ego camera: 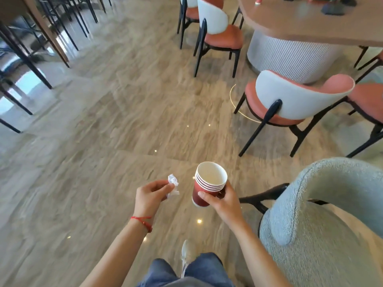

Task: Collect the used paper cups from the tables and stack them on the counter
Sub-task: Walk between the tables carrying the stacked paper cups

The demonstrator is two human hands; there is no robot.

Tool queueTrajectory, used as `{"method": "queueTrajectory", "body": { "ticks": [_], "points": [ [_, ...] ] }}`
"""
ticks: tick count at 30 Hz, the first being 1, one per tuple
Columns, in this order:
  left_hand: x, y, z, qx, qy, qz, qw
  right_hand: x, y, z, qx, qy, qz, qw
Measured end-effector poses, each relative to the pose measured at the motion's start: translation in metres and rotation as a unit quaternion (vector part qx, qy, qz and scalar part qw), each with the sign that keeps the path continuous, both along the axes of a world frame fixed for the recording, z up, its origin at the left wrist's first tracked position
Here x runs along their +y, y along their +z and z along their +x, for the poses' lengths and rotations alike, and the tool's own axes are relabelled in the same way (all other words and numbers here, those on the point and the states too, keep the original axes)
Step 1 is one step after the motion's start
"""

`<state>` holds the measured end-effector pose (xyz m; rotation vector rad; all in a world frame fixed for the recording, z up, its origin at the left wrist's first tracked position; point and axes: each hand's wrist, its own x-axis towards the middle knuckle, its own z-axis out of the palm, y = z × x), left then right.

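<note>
Carrying underway: our right hand (222,200) grips nested red cups (208,184), left hand (150,196) pinches what looks like crumpled wrapper (173,184); next we need the worktop, unseen.

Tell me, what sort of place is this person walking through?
Probably a café or lounge: padded chairs set around a rounded table on a polished floor, and a stack of used paper cups carried in the right hand.

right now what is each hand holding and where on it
Right hand grips a nested stack of red paper cups around its side wall, below the rims. Left hand pinches a crumpled white wrapper by its edge.
</note>
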<state>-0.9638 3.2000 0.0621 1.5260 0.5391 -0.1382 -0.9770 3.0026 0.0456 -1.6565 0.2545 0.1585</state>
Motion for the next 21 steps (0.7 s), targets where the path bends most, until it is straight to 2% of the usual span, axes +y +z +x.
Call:
{"method": "queueTrajectory", "body": {
  "ticks": [10,21],
  "points": [
    [-0.003,0.005,0.158,0.000,0.003,0.011,1.000,-0.001,0.000,0.165,0.007,0.021,0.002,1.000],
    [0.052,0.016,0.364,-0.021,0.019,0.016,0.999,0.052,0.003,0.377,-0.008,0.033,0.008,0.999]
  ]
}}
